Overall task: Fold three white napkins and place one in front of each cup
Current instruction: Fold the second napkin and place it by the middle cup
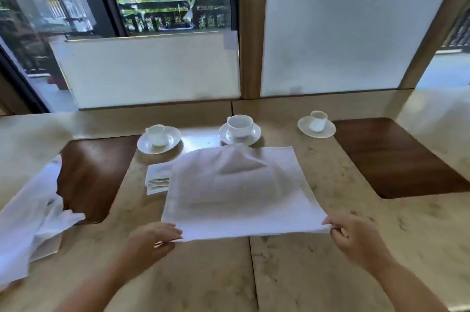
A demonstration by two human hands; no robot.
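Blur softens the whole view, and the weave and hems of the cloth are hard to make out. The spread napkin [236,192] covers part of a folded napkin [158,178] lying behind its left edge, so only that napkin's left end shows. Its raised far edge also cuts across the near rim of the middle saucer. At the left border a heap of white cloth [33,222] runs out of frame, and how many pieces it holds cannot be told.

The spread napkin lies in the middle of the table [292,261], humped in its centre, with its near edge between the two hands. Its far edge reaches the middle cup [239,125]. The left cup [157,134] and right cup [318,121] stand on their saucers to either side, apart from it. The folded napkin sits just in front of the left cup.

The left hand [150,238] pinches the near left corner, thumb under the cloth and fingers on top. The right hand [356,238] pinches the near right corner between thumb and fingertips. Both corners are lifted slightly off the table.
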